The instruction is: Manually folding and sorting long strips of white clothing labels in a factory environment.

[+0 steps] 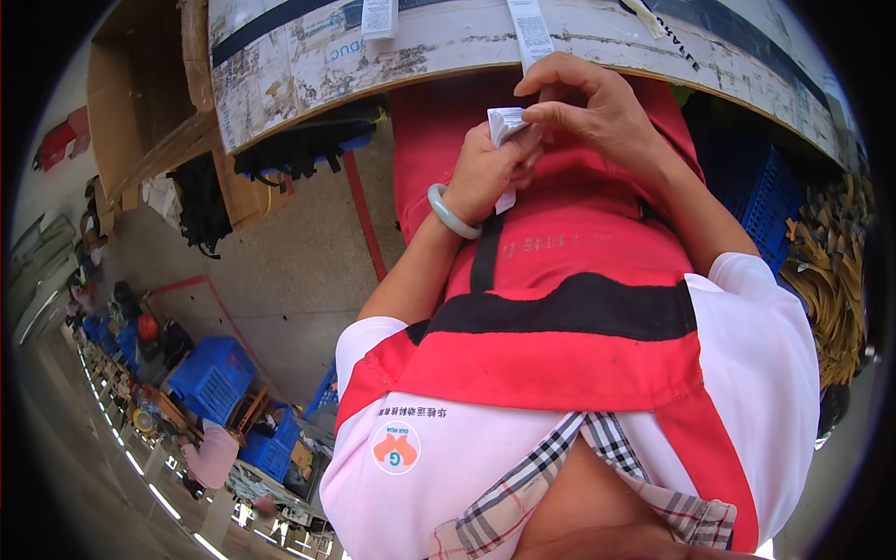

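Observation:
A thin stack of white paper labels (507, 121) stands in my left hand (490, 173), whose fingers are wrapped round it. Its lower end sticks out below my fist. My right hand (602, 117) is bent over the top end, with the thumb against the edge of the stack and the index finger curled above. The right hand's other fingers are partly hidden. Just beyond it lies a strip of white printed labels (530, 33) on the worn white worktable (448, 47). A second bundle of labels (379, 19) rests farther left on the same top.
The table's front edge is close beyond my hands. Pale cords (644, 17) lie on it. A cardboard box (140, 103) and black straps (199, 201) are at left. Blue crates (770, 205) and hanging tan strips (831, 271) stand right. Behind left, a person (213, 455) is near blue baskets (213, 373).

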Available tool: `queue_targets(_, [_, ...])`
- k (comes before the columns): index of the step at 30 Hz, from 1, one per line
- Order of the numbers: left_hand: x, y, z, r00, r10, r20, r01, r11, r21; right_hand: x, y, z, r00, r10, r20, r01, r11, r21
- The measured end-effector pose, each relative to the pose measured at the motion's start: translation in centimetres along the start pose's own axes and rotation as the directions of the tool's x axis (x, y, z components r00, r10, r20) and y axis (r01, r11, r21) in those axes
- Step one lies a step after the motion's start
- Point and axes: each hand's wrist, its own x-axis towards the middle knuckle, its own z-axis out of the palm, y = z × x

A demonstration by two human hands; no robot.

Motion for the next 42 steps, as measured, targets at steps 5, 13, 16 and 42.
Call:
queue_targets(5, [0.2, -0.4, -0.3, 0.999, 0.016, 0.039, -0.015, 1.0, -0.015, -0.2, 0.7, -0.9, 0.95, -0.27, 0.156, 0.305, 0.91, -0.281])
queue_targets(13, [-0.1, -0.3, -0.2, 0.993, 0.031, 0.117, -0.015, 0.991, -0.135, -0.2, 1.1, -0.5, 0.969, -0.211, 0.131, 0.242, 0.921, -0.305])
queue_targets(16, [-0.1, -0.4, -0.2, 0.999, -0.012, 0.045, 0.016, 0.996, -0.083, -0.2, 1.0, -0.4, 0.948, -0.277, 0.16, 0.316, 0.889, -0.33])
queue_targets(42, [-0.5, -1.7, -0.4, 0.987, 0.158, -0.012, -0.15, 0.954, 0.259, -0.9, 0.0, -0.1, 0.957, -0.24, 0.162, 0.287, 0.865, -0.412])
